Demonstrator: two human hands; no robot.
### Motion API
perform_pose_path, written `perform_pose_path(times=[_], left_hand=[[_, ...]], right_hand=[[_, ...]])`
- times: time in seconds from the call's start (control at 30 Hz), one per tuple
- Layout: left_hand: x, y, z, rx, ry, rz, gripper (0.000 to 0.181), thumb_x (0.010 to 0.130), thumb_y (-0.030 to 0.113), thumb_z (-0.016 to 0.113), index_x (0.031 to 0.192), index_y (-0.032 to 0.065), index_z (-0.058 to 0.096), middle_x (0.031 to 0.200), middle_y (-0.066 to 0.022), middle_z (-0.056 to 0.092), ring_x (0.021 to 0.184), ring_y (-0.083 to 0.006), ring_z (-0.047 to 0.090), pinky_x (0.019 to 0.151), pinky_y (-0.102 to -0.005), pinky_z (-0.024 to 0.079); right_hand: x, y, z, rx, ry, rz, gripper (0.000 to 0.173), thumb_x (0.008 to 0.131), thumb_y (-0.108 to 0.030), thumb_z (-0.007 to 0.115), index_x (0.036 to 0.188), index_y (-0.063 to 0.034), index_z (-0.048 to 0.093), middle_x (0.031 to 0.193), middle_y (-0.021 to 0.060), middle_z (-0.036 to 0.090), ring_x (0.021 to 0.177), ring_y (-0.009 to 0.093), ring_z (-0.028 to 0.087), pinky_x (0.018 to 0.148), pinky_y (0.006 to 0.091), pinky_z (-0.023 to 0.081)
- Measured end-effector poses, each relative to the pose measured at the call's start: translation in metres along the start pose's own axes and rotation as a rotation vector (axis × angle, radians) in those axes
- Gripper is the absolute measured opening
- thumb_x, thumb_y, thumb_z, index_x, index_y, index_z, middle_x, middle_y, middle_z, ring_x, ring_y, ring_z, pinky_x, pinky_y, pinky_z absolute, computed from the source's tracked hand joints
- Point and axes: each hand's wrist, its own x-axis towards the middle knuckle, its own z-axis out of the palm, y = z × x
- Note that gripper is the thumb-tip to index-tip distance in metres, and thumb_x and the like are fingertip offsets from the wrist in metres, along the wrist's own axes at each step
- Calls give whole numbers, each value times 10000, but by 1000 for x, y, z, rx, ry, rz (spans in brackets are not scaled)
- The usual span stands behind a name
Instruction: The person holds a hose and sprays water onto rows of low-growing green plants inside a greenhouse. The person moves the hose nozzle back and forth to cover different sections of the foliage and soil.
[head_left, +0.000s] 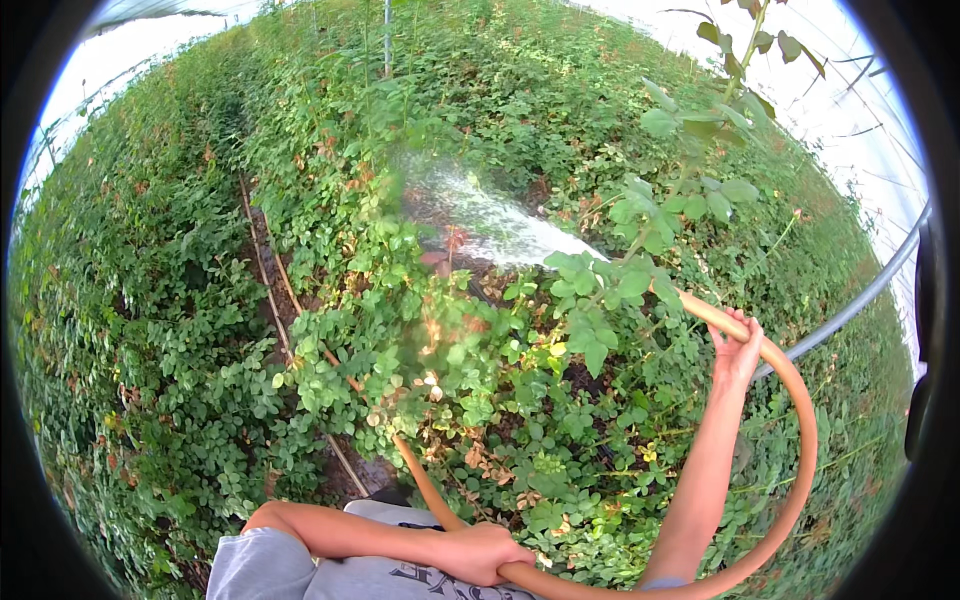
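An orange hose (806, 450) curves in a wide loop in front of me. My left hand (484, 553) is closed around it low in the view, close to my grey shirt. Higher up at the right, my right hand (736, 351) grips the hose near its outlet end, which is partly hidden behind rose leaves (634, 281). A fan of water (525, 236) sprays from that end towards the upper left, over the plants and soil. Beyond my left hand, the hose runs up and left into the foliage.
Dense rose bushes (165, 360) surround me on all sides. A narrow soil path with a thin pipe (262, 262) runs at the left. A grey curved metal pipe (855, 304) stands close by my right hand. Whitish greenhouse sheeting (862, 150) rises behind.
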Motion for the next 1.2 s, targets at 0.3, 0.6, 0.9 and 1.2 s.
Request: perform_pose_path(times=[0.3,0.6,0.9,1.2], left_hand=[[3,-4,10,27,-6,6,169,696,98,643,846,59,576,648,-152,591,645,-372,589,567,-453,438],[1,-4,8,5,22,9,157,702,104,642,830,57,564,634,-150,587,634,-374,587,566,-461,436],[-3,-5,6,-8,5,-3,171,701,112,653,834,57,562,638,-153,588,644,-378,587,569,-459,436],[-6,-7,3,12,20,10,174,694,119,659,830,55,571,651,-149,595,651,-369,593,575,-453,443]], right_hand=[[-9,-4,-4,21,-7,9,158,928,-275,478,868,-128,474,969,46,604,1054,206,574,877,509,477],[-9,15,-6,109,76,18,152,930,-263,475,868,-125,474,980,50,610,1068,222,570,923,541,438],[-15,23,-5,14,38,68,151,938,-261,469,887,-120,469,970,53,608,1048,216,577,909,520,458],[-10,21,-4,-140,-34,83,162,928,-280,496,933,-118,493,977,43,612,1032,193,583,872,471,490]])
